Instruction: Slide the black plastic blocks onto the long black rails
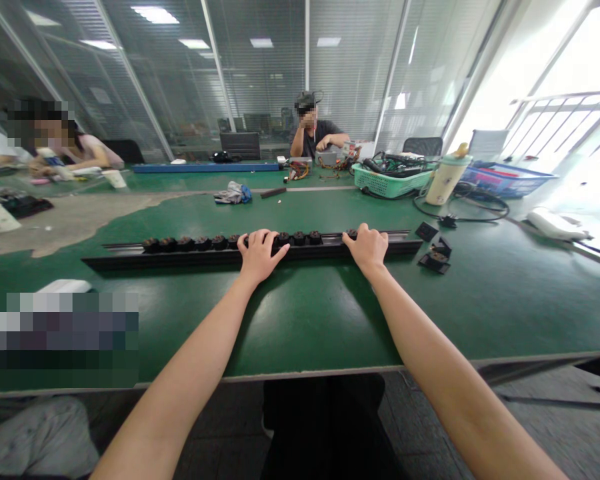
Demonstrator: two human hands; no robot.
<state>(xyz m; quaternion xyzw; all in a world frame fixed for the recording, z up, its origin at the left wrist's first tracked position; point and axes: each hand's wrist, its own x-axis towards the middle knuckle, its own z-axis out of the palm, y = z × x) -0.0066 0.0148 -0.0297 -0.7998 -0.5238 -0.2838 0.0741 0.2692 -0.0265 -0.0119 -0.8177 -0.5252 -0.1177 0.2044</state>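
A long black rail [200,262] lies across the green table with a row of round black socket-like modules [185,243] along its channel. My left hand [261,257] rests over the row, fingers curled across the modules and thumb spread along the near side, holding the rail. Further right, my right hand [370,250] is closed at the rail's channel, its fingers round a black module [351,234] that is mostly covered. Between the hands, several modules stay visible beside a bare stretch of channel. Loose black modules [435,259] lie off the rail's right end.
A green basket [390,183] of cables, a cream tumbler [445,180] and a blue bin [510,180] stand at the back right. A crumpled cloth [233,193] lies beyond the rail. One person [325,137] sits opposite, others at far left. The table edge [310,371] is near me.
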